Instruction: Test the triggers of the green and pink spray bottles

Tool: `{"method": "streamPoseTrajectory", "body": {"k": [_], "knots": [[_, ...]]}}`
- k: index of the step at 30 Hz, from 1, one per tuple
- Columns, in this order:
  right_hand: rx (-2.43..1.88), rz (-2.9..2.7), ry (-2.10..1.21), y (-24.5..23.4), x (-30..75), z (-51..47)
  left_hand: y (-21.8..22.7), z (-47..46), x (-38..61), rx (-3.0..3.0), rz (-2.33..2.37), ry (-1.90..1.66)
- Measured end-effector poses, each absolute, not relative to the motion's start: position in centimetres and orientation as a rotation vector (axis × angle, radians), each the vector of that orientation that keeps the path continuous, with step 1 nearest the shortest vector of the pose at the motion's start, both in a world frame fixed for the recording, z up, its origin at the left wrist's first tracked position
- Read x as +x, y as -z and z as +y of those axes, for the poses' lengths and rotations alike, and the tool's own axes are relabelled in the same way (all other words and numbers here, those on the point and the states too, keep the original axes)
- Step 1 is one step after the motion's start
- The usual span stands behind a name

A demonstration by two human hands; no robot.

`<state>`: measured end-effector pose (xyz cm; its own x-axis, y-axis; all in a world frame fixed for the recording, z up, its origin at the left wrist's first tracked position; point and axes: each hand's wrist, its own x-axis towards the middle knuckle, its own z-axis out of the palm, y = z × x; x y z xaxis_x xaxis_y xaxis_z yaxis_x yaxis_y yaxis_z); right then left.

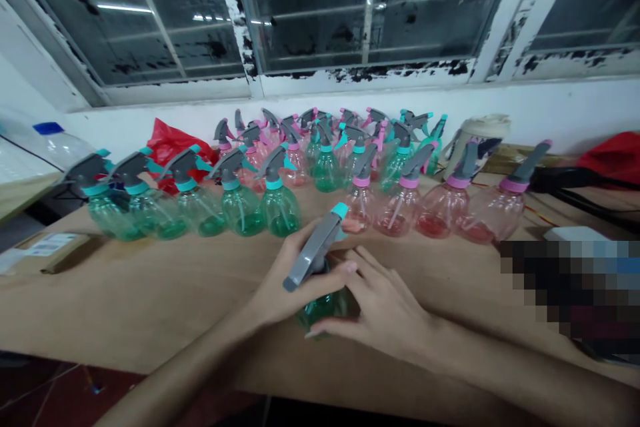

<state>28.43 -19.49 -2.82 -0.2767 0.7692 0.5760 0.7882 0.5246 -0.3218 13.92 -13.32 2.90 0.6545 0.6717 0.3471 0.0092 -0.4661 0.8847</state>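
Note:
A green spray bottle (320,307) with a grey and teal trigger head stands near the middle front of the table, between my two hands. My left hand (295,273) is wrapped round the neck just under the trigger head (317,247). Around the bottle's body, from the right, curls my right hand (383,300), its thumb low on the near side. Both hands hide much of the bottle. Just beyond them stand a row of green spray bottles (243,210) on the left and a row of pink spray bottles (395,207) on the right.
More spray bottles (325,163) crowd behind, toward the wall. Red plastic bags (173,147) lie at the back left and far right. A flat cardboard piece (65,250) rests at the left, a pale roll-like object (475,133) at the back right, beside black cables (575,180).

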Motion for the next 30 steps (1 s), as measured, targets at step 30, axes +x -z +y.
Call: {"method": "streamPoseTrajectory", "body": {"k": [30], "knots": [[-1.527, -2.311, -0.137, 8.9, 38.0, -18.8, -2.7, -9.7, 17.8, 2.093, 0.534, -0.851]]}}
